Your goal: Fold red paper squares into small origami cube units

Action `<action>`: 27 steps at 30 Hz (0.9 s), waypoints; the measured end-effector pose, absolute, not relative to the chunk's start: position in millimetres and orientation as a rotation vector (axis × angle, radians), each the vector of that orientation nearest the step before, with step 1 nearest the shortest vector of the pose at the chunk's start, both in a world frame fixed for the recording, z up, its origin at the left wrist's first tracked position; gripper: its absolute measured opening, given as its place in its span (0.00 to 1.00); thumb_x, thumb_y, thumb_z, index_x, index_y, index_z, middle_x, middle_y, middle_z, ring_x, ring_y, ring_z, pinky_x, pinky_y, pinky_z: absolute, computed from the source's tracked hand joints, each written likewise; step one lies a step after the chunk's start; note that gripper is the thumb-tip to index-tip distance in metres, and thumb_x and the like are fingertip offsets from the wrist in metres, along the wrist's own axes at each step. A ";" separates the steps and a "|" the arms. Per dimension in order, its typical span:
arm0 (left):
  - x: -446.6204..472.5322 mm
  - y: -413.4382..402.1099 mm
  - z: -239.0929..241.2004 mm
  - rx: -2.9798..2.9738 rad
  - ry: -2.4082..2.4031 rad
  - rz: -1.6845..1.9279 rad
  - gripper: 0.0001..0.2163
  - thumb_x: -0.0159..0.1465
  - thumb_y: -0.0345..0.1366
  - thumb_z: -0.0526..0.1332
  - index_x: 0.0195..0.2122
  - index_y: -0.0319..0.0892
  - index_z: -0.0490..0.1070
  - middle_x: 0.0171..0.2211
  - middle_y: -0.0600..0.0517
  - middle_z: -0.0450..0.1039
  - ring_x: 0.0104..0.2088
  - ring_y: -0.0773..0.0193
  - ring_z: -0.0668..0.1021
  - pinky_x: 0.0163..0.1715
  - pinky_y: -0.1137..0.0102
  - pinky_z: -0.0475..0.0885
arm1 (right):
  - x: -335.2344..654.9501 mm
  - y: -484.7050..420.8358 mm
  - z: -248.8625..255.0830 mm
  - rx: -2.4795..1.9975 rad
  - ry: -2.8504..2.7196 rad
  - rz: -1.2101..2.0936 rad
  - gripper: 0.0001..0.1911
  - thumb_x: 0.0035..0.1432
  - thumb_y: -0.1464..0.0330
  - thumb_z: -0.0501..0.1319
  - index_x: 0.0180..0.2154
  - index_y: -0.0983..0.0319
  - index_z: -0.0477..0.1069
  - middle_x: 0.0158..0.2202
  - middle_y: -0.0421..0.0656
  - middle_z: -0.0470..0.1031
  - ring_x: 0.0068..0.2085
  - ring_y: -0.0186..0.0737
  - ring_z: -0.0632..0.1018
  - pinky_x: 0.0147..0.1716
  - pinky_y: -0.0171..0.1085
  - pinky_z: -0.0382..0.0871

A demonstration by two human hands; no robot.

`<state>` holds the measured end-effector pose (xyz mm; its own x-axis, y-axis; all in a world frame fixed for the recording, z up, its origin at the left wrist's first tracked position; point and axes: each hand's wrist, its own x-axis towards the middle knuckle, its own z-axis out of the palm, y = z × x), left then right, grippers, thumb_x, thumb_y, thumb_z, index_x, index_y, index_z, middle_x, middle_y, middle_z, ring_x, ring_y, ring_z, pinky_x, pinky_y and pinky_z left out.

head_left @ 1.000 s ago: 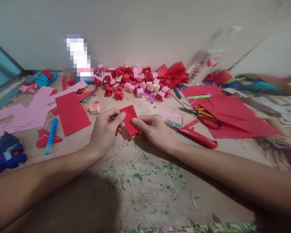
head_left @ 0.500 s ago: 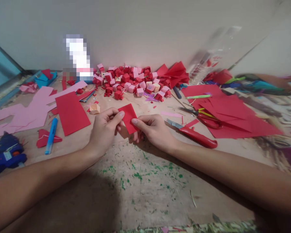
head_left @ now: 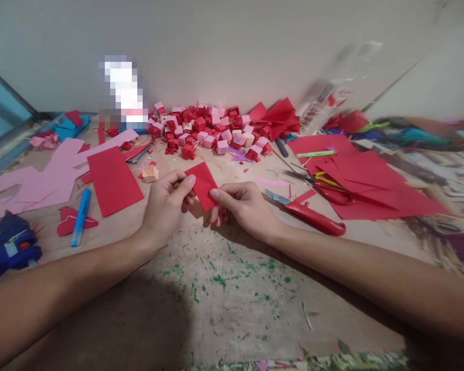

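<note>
A small red paper piece is held between my two hands, just above the table. My left hand pinches its left edge with the thumb on top. On the lower right edge, the thumb of my right hand presses from above, with the fingers curled beneath. A crease seems to run across the paper. Left of my left hand lie a small cream paper box and a larger red paper sheet. A red-handled utility knife rests to the right of my right hand.
Many small red and pink paper cubes are heaped against the wall. Scissors lie on stacked red sheets at right. A blue highlighter, pink paper and a blue glue gun sit at left. A glowing pixelated patch stands behind.
The left end of the red paper has shifted slightly up and to the left with my left hand. My right hand keeps nearly the same place and grip.
</note>
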<state>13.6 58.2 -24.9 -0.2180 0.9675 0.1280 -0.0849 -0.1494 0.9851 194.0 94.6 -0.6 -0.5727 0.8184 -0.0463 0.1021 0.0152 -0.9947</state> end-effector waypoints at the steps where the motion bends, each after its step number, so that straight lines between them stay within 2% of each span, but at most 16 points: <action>1: 13.9 58.4 -25.0 1.128 1.207 1.505 0.13 0.69 0.40 0.65 0.29 0.43 0.71 0.24 0.55 0.71 0.24 0.69 0.71 0.23 0.73 0.65 | 194.0 94.5 -1.9 -0.948 -1.706 1.619 0.25 0.67 0.53 0.67 0.24 0.65 0.77 0.22 0.46 0.80 0.21 0.32 0.76 0.25 0.32 0.68; 5: 15.6 59.2 -25.1 1.150 1.187 1.459 0.12 0.70 0.43 0.65 0.32 0.43 0.73 0.24 0.56 0.71 0.23 0.69 0.71 0.24 0.73 0.66 | 194.0 94.1 -7.0 -0.941 -1.611 1.635 0.24 0.67 0.52 0.67 0.27 0.65 0.77 0.23 0.46 0.80 0.22 0.33 0.77 0.24 0.33 0.68; 12: 16.7 59.5 -23.7 1.205 1.213 1.426 0.12 0.67 0.41 0.66 0.28 0.41 0.74 0.24 0.55 0.72 0.23 0.70 0.72 0.24 0.75 0.67 | 193.4 97.1 -10.3 -0.902 -1.514 1.644 0.23 0.64 0.54 0.70 0.25 0.64 0.77 0.23 0.45 0.80 0.22 0.33 0.77 0.25 0.33 0.69; 18: 17.4 57.1 -22.6 1.199 1.218 1.415 0.12 0.67 0.41 0.66 0.28 0.41 0.75 0.24 0.55 0.72 0.23 0.70 0.72 0.24 0.75 0.67 | 193.6 100.0 -16.1 -0.898 -1.432 1.596 0.16 0.62 0.57 0.72 0.30 0.63 0.81 0.23 0.43 0.79 0.23 0.34 0.77 0.24 0.33 0.68; 24: 18.7 56.8 -20.0 1.193 1.191 1.398 0.12 0.67 0.40 0.66 0.27 0.41 0.75 0.24 0.56 0.72 0.23 0.71 0.72 0.24 0.76 0.67 | 193.9 99.6 -15.5 -0.910 -1.406 1.622 0.15 0.60 0.58 0.73 0.31 0.64 0.82 0.23 0.42 0.79 0.23 0.34 0.76 0.24 0.34 0.69; 27: 17.8 56.4 -20.9 1.195 1.185 1.401 0.12 0.67 0.40 0.67 0.28 0.41 0.75 0.24 0.56 0.72 0.25 0.71 0.72 0.25 0.76 0.67 | 193.1 100.7 -15.3 -0.920 -1.380 1.545 0.10 0.59 0.62 0.74 0.33 0.63 0.83 0.28 0.42 0.82 0.26 0.33 0.77 0.27 0.34 0.69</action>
